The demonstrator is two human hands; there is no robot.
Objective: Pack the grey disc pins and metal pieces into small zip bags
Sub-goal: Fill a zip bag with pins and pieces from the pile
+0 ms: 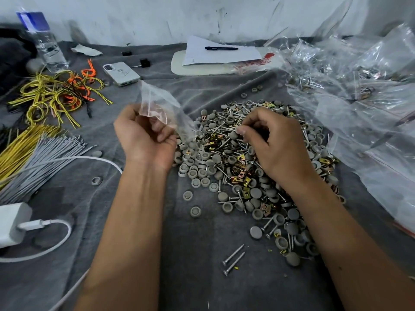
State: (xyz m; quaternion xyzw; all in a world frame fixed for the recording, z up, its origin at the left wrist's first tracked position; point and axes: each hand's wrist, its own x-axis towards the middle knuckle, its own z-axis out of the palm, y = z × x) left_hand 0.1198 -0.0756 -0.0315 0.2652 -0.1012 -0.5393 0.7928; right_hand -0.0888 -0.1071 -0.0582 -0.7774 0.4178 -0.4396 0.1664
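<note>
We see left hand (146, 135) pinching small clear plastic zip bag (157, 102) just left of heaped grey disc pins, screws, brass clips (247, 158); right hand (274, 140), fingers curled, picks into heap.

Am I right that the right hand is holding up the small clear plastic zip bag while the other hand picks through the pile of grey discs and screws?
Not quite: the head view shows the left hand holding up the small clear plastic zip bag. The right hand picks through the pile of grey discs and screws.
</note>
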